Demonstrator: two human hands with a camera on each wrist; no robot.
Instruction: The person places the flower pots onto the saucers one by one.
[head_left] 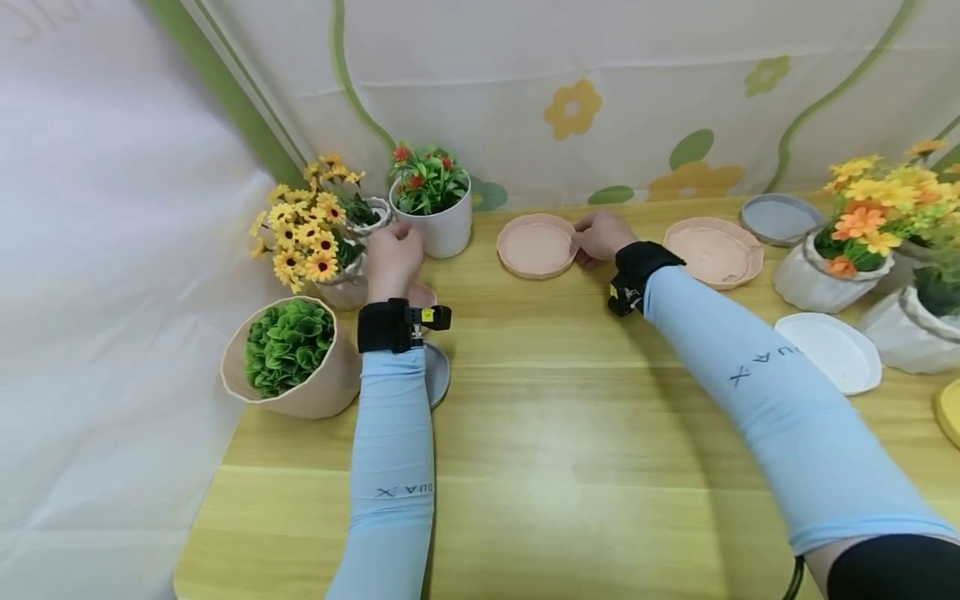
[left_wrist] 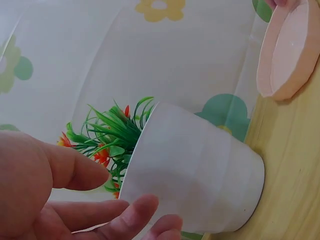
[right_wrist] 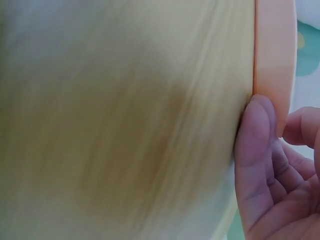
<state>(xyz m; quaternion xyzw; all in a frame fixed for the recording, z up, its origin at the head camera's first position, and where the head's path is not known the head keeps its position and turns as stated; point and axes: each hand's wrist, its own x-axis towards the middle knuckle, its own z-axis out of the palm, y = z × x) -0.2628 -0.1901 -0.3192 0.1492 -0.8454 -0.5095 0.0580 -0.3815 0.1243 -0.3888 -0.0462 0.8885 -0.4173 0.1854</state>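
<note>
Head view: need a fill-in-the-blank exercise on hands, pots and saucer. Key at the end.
1. The hand pinching the edge of a pink saucer is the person's ____ hand.
2. The flowers in the smooth white pot near the left hand are coloured ____.
3. Both forearm sleeves are light ____.
4. In the head view, the pink pot with a leafy green plant stands toward the table's ____ side.

Missing words: right; red; blue; left.

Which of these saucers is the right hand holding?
The pink saucer between the red-flowered pot and the right hand: that hand pinches its rim, while the other saucers lie outside its grip.
</note>
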